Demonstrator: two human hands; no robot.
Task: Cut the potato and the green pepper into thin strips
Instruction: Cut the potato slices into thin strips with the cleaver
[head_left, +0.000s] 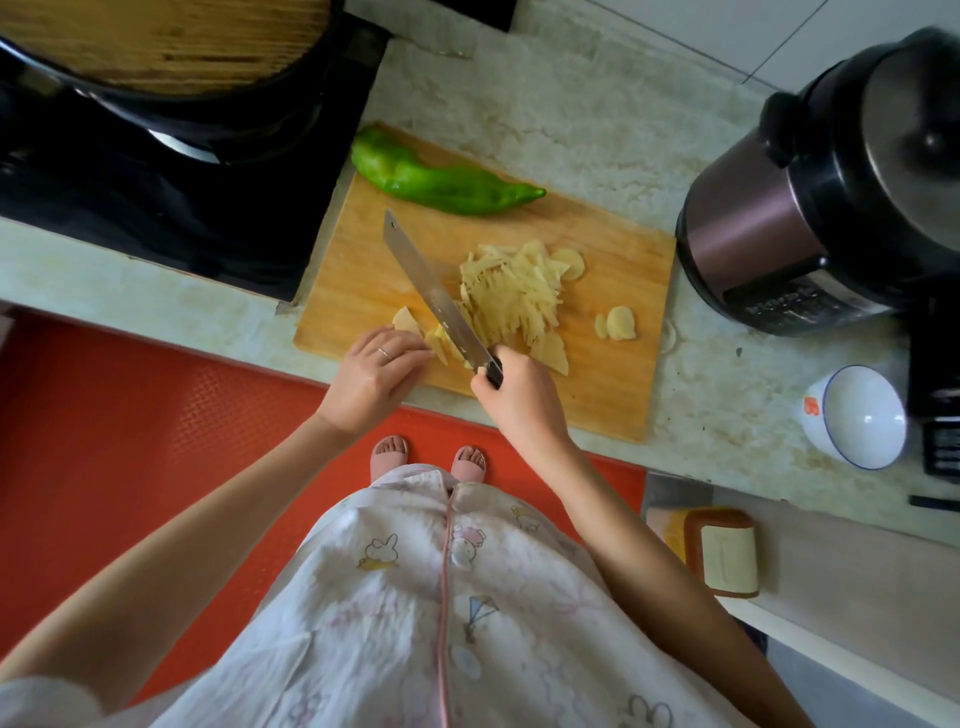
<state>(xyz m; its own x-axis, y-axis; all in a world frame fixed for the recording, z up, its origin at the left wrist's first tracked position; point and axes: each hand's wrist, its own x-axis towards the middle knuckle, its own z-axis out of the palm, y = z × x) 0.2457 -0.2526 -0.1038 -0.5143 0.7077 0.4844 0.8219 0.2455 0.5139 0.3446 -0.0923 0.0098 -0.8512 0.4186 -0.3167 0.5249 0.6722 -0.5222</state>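
A wooden cutting board (597, 374) lies on the counter. A whole green pepper (441, 184) rests at its far edge. A heap of thin potato strips (511, 291) sits mid-board, with a few round slices (618, 323) to the right. My right hand (511, 387) grips the handle of a cleaver (431, 291), whose blade stands edge-down on the board. Left of the blade, my left hand (376, 371) holds down stacked potato slices (415, 327) with curled fingers.
A black stove with a large wok (171, 67) stands to the left of the board. A pressure cooker (831, 208) is at the right, with a white bowl (857, 415) in front of it. The counter edge runs just under my hands.
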